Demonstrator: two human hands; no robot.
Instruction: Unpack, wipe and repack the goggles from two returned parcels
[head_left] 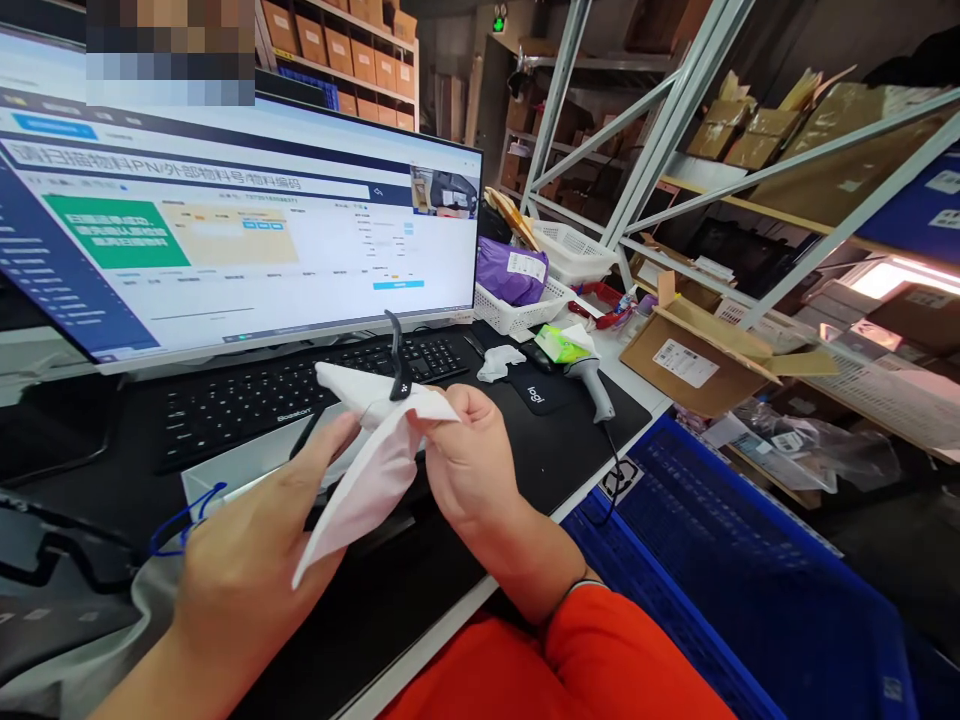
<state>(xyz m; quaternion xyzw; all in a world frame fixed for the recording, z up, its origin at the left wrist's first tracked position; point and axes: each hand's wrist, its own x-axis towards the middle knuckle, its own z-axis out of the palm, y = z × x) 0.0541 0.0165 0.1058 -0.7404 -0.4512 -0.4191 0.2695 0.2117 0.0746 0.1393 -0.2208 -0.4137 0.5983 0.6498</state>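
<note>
A white tissue (pixel 367 480) hangs between my two hands, folded over a pair of glasses. One black curved temple (pixel 400 365) of the glasses sticks up above the tissue; the lenses are hidden. My right hand (pixel 476 465) is closed, pinching the tissue with thumb and fingers. On the other side, my left hand (pixel 251 560) is closed around the glasses, with a dark strip showing by its thumb; its fingertips are partly hidden. Below the hands lies a white flat item (pixel 232 465), and a blue cord (pixel 184 520) loops beside my left hand.
A monitor (pixel 300 260) stands behind a black keyboard (pixel 225 405). Toward the right lie a crumpled tissue (pixel 501 362), a green tissue pack (pixel 564 345) and a grey scanner (pixel 596 390). Beyond are a white basket (pixel 517 318), an open carton (pixel 675 355) and a blue crate (pixel 720 560).
</note>
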